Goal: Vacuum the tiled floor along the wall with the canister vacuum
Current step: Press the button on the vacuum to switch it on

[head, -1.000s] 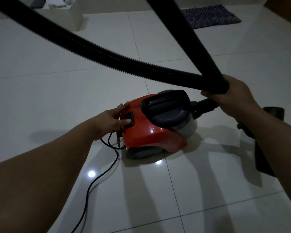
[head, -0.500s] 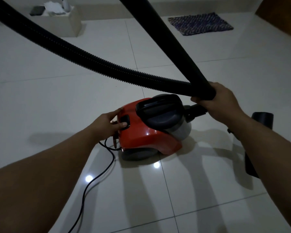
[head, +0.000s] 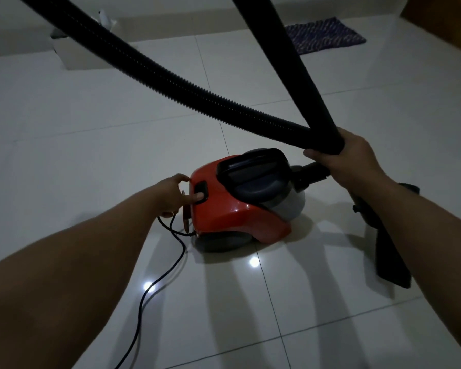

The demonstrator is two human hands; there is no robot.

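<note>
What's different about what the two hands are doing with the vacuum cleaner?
The left hand reaches down to the red canister and presses a finger on its black button; the right hand is higher, curled round the black tube where it meets the ribbed hose. The left only touches with a fingertip, while the right grips. Both are bare and on parts of the same vacuum.

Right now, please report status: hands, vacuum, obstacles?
Left hand presses button on red vacuum. Right hand grips black tube. Cord trails on floor.
</note>
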